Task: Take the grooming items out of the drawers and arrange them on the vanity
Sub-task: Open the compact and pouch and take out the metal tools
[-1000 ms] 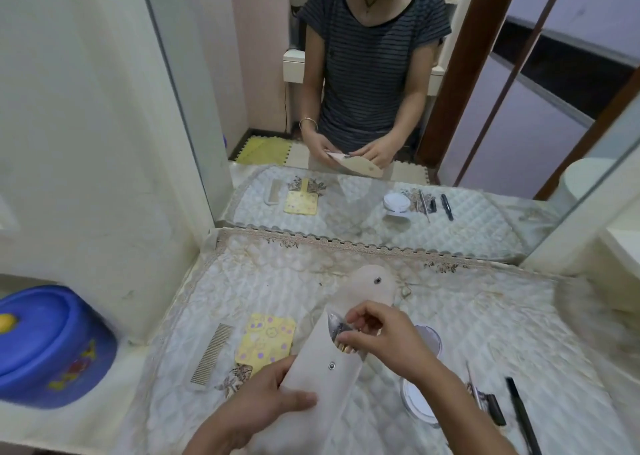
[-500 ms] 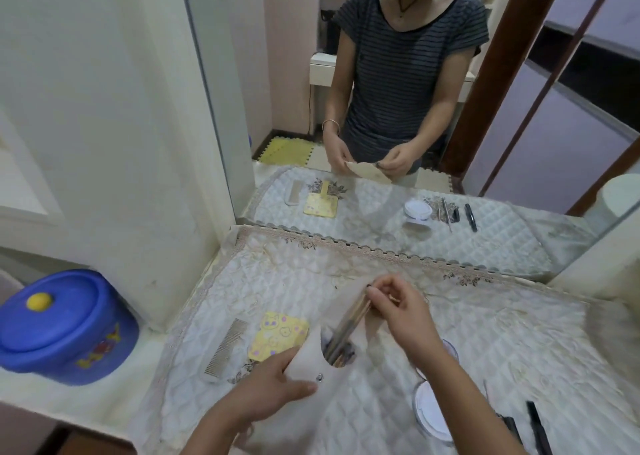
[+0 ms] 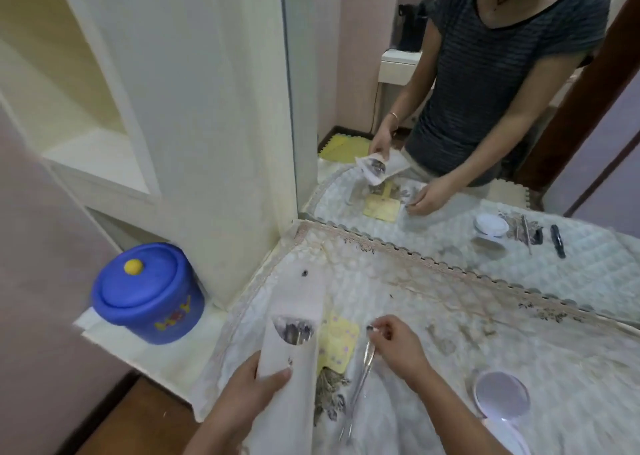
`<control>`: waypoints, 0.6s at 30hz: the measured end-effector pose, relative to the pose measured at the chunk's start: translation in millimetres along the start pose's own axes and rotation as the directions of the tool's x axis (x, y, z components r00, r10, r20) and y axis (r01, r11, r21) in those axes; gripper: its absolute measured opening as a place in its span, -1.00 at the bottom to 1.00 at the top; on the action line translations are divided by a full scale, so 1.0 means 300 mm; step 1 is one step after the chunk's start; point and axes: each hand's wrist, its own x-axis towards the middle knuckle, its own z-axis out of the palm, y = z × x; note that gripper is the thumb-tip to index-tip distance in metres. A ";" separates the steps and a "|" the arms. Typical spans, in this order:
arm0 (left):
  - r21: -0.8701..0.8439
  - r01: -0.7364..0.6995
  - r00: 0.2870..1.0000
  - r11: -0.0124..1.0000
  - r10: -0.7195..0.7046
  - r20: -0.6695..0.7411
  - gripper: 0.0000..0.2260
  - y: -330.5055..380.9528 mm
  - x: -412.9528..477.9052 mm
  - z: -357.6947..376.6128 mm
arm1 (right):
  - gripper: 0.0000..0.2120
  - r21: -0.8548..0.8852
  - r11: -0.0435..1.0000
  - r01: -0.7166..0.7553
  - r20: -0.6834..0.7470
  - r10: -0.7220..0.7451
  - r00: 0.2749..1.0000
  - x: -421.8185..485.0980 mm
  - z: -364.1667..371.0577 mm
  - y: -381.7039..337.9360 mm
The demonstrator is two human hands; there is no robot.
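Note:
My left hand (image 3: 249,385) grips a long white pouch (image 3: 294,309), held upright over the vanity's left side. Several metal grooming tools (image 3: 294,330) show in its open mouth. My right hand (image 3: 394,344) pinches the top end of a thin metal tool (image 3: 360,382) that hangs down to the quilted vanity cover (image 3: 519,344). A yellow dotted card (image 3: 337,345) lies between my hands, partly hidden by the pouch. A round white compact mirror (image 3: 502,397) lies open at the lower right.
A wall mirror (image 3: 450,108) behind the vanity reflects a person, the pouch and small dark tools. A blue lidded tub (image 3: 145,299) stands on a low ledge to the left. The vanity's left edge drops to a wooden floor (image 3: 131,416).
My right hand has drawn a metal tool out of the pouch and carried it right and down. The left hand has shifted the pouch left. The view has swung left.

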 end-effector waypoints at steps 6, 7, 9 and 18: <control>-0.078 0.055 0.998 0.995 -0.053 0.033 -0.61 -0.053 -0.014 -0.001 | -0.81 -0.113 0.974 0.195 -0.062 -0.203 0.977 -0.051 0.051 -0.088; -0.085 0.046 0.998 0.995 -0.042 0.045 -0.59 -0.055 -0.012 0.007 | -0.88 -0.047 0.967 0.249 -0.020 -0.250 0.968 -0.079 0.048 -0.111; -0.093 0.027 0.995 0.995 -0.018 0.099 -0.56 -0.044 -0.009 0.034 | -0.88 0.011 0.949 0.314 0.097 -0.313 0.945 -0.125 0.045 -0.135; -0.027 -0.007 0.945 1.000 0.015 0.326 -0.59 0.008 -0.015 0.142 | -0.70 -0.063 0.928 0.367 0.006 -0.367 0.930 -0.193 -0.031 -0.067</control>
